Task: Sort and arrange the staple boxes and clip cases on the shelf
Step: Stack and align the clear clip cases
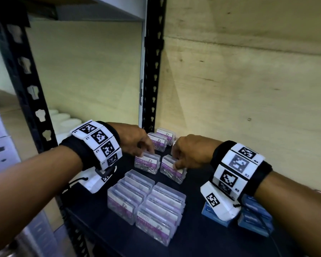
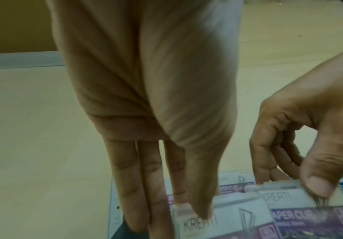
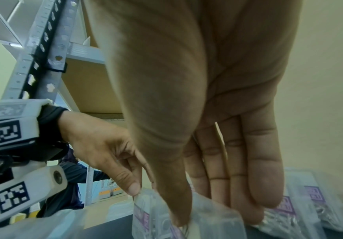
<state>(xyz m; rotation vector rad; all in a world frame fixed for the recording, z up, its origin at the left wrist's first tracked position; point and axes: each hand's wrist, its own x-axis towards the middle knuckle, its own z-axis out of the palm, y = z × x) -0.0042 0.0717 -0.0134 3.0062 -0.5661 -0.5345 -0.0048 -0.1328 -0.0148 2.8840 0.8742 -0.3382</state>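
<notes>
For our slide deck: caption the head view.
Left hand and right hand each grip a clear plastic paper-clip case on the black shelf.

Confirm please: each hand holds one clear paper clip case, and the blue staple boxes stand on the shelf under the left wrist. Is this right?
Nearly right. The blue staple boxes are under the right wrist, not the left, as the head view shows. The left hand and right hand do each hold one clear case.
</notes>
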